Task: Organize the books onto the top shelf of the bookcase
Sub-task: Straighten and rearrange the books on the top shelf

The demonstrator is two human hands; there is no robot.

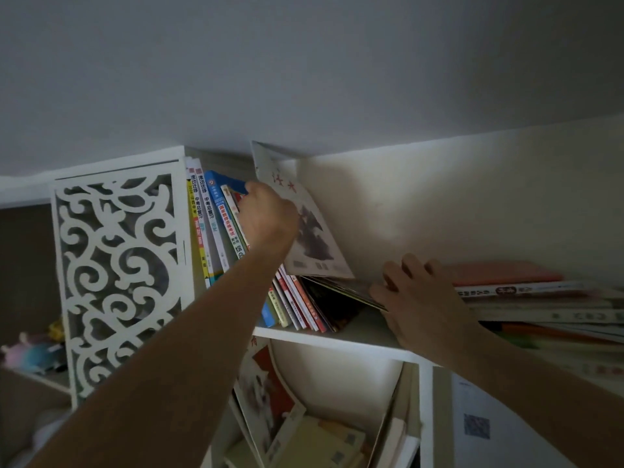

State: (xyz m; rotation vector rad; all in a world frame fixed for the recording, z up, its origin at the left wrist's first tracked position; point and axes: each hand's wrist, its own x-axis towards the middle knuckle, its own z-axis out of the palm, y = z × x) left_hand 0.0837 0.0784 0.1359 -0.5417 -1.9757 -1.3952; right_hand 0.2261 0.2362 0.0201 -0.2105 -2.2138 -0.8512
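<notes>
Presently, mid-shelving: left hand (pixel 266 214) grips the leaning pale thin book (pixel 314 238) at frame centre; right hand (pixel 418 295), fingers spread, presses the flat book stack (pixel 526 298). Next: stand it upright.

The white bookcase (pixel 337 336) has a side panel (pixel 118 265) cut in white scrollwork. Upright book spines (pixel 216 228) are yellow, white and blue. A pale-covered book (pixel 304 217) carries red characters and a dark ink blot. A salmon-pink book (pixel 499 272) tops the flat stack.
</notes>
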